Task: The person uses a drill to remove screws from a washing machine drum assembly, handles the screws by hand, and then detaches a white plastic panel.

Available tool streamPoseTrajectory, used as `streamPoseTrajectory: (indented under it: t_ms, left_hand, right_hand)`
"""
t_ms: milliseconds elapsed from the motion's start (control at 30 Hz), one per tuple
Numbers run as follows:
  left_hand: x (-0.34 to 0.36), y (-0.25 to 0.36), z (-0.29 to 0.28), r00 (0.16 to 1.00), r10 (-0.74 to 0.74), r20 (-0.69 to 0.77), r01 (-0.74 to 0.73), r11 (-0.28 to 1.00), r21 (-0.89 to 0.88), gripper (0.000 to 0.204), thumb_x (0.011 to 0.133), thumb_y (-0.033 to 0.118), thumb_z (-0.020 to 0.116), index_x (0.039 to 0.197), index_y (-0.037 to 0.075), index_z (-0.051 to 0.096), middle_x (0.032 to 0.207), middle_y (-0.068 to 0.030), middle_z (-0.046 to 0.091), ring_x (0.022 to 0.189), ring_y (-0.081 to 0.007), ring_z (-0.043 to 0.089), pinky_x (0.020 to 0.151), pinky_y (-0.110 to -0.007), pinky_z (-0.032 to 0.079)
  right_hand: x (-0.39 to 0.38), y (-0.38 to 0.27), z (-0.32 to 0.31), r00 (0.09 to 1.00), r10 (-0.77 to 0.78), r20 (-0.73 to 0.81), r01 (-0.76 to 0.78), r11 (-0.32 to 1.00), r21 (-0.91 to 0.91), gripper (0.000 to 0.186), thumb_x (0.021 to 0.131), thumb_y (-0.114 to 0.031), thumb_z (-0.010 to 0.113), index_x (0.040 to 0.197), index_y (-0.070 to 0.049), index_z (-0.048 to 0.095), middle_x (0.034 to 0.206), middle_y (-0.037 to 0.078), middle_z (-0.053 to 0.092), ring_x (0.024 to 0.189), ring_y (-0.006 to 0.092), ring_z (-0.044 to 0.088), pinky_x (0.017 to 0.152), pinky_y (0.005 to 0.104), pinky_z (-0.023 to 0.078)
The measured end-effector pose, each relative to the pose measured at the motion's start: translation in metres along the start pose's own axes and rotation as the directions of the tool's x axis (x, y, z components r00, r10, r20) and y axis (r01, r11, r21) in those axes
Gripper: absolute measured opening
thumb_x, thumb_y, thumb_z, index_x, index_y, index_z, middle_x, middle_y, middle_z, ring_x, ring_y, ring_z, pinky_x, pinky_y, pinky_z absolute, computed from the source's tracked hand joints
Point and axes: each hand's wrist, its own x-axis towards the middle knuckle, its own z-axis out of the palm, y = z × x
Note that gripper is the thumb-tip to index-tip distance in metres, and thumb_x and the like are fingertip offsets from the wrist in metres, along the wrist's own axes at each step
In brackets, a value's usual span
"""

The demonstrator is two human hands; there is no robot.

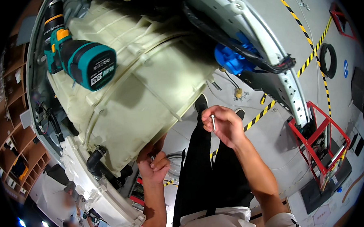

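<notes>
My right hand [225, 123] is closed in a pinch around a silver bolt [213, 122], its shank pointing down, in front of the large cream plastic tub [148, 94] of an opened appliance. Beside the tub's lower edge, my left hand [153, 161] is closed with its fingers curled. A small metallic glint shows at those fingers, but I cannot make out what they hold. On top of the tub lies a teal and black cordless drill [82, 57], well away from both hands.
A black rubber hose [95, 161] bends at the tub's lower left. A blue part [234, 56] hangs inside the metal frame [284, 80] on the right. Farther right stands a red metal rack [319, 144]. Yellow-black tape marks the floor. Wooden shelves [16, 141] and other people [68, 203] are at left.
</notes>
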Motion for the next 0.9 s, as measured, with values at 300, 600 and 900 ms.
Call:
streamPoseTrajectory:
  t_ms: [300, 600, 900]
  left_hand:
    - [0.000, -0.001, 0.001, 0.999, -0.005, 0.033, 0.005, 1.000, -0.002, 0.042, 0.089, 0.013, 0.044, 0.128, -0.002, 0.041, 0.137, -0.0187, 0.040, 0.038, -0.0062, 0.030, 0.034, -0.017, 0.032]
    - [-0.002, 0.001, -0.009, 1.000, 0.003, 0.030, -0.003, 1.000, 0.012, 0.049, 0.091, 0.018, 0.044, 0.136, 0.000, 0.033, 0.140, -0.0171, 0.037, 0.038, -0.0058, 0.031, 0.035, -0.016, 0.031]
    - [-0.007, 0.004, -0.017, 0.994, -0.047, 0.102, 0.050, 0.998, -0.024, 0.047, 0.094, 0.022, 0.040, 0.137, 0.005, 0.033, 0.140, -0.0144, 0.037, 0.040, -0.0052, 0.033, 0.036, -0.018, 0.032]
  right_hand:
    - [0.067, 0.039, -0.008, 0.944, 0.133, -0.301, -0.040, 0.954, 0.297, 0.066, 0.089, -0.064, 0.030, 0.091, -0.002, 0.054, 0.071, 0.001, 0.051, 0.056, 0.0102, 0.037, 0.046, 0.0234, 0.027]
    - [0.109, 0.040, 0.036, 0.915, -0.101, -0.392, 0.279, 0.859, 0.430, 0.053, 0.096, -0.046, 0.025, 0.129, -0.007, 0.040, 0.131, 0.011, 0.045, 0.118, 0.0283, 0.046, 0.098, 0.0420, 0.038]
    - [0.103, 0.043, 0.045, 0.868, -0.111, -0.483, 0.316, 0.875, 0.366, 0.049, 0.097, -0.040, 0.026, 0.126, -0.004, 0.043, 0.128, 0.011, 0.047, 0.115, 0.0280, 0.047, 0.098, 0.0407, 0.038]
